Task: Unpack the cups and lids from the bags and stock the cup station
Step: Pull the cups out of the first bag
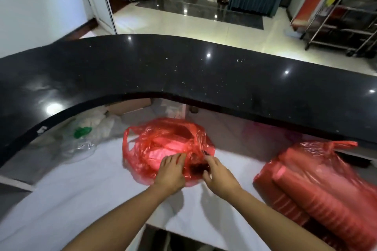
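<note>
Bright room, bendy wide picture
Lights make white dots on the shiny curved black stone counter [183, 71]; the crinkly red plastic bag [163, 144] looks blurry.

**Thin glossy film on a matt white table**

The centre red bag [163, 144] is thin translucent plastic film, glossy and crinkled. The right red bag [330, 150] is the same shiny film, pulled over ribbed red stacks [306, 199]. At the left lies a clear plastic bag [81, 145], wrinkled and shiny. The table [81, 199] under them is white, smooth and matt. The black counter top [183, 71] beyond looks like polished stone, speckled and mirror-glossy. Far off, pale floor tiles [163, 23] are glossy and a trolley [334, 32] is bare metal.
</note>
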The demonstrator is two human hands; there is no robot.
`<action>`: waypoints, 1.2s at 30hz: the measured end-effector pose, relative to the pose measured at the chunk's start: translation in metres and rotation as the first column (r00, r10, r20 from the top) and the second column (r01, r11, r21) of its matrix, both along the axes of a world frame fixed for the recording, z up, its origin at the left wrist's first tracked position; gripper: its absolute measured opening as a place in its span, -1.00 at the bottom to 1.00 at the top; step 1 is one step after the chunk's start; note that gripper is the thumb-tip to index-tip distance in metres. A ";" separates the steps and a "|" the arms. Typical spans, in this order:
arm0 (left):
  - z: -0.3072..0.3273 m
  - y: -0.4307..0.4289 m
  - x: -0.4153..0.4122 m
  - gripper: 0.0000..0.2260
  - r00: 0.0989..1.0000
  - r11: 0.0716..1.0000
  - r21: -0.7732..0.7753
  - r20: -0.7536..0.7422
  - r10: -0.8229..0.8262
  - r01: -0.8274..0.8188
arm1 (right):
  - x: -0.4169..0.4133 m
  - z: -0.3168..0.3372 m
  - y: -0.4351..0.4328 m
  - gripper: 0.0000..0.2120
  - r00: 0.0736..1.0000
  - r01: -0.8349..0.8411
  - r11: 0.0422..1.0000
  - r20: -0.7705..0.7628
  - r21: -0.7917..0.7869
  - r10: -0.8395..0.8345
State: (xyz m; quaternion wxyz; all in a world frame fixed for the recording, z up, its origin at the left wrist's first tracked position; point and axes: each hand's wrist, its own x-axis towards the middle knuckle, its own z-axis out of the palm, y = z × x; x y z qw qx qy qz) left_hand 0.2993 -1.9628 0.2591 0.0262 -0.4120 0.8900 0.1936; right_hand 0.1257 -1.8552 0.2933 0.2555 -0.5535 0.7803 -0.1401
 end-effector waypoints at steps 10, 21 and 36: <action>0.018 -0.002 -0.036 -0.49 0.942 0.917 0.245 -0.036 0.333 -0.315 | -0.014 0.004 -0.033 -0.67 0.658 0.450 0.863 0.569 0.229 -0.493; 0.001 0.046 -0.027 -0.57 0.954 0.993 0.018 -0.280 -0.110 0.119 | -0.016 -0.005 -0.056 -0.47 0.931 0.236 0.946 0.228 0.221 -0.285; -0.035 0.002 -0.040 -0.63 0.359 0.242 0.809 -0.041 0.933 -0.536 | -0.022 -0.028 -0.083 -0.74 0.959 0.156 0.951 0.190 0.266 -0.210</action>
